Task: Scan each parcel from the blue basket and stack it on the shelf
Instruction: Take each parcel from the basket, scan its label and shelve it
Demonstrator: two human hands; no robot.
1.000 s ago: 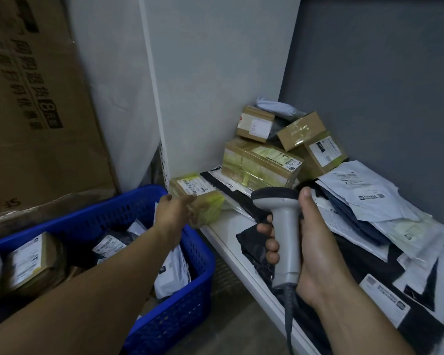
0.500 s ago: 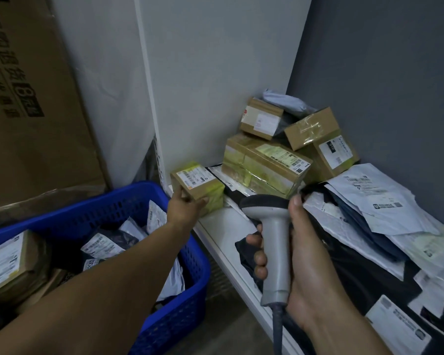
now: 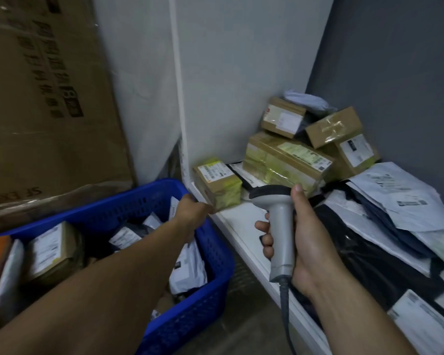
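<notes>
A small brown box with yellow tape and a white label stands on the white shelf at its near left corner, against the white side panel. My left hand reaches over the blue basket and its fingertips meet the box's near lower corner; the fingers are hidden, so a grip cannot be made out. My right hand grips a grey handheld scanner upright above the shelf edge, head pointing left. The basket holds several boxes and white mailer bags.
Several taped boxes are stacked in the shelf's back corner. White and black mailer bags cover the right of the shelf. A large cardboard carton leans on the wall behind the basket. A grey wall lies to the right.
My left hand carried the small box from above the basket onto the shelf corner, where it now rests. The hand has dropped to the box's lower corner. The scanner stayed put.
</notes>
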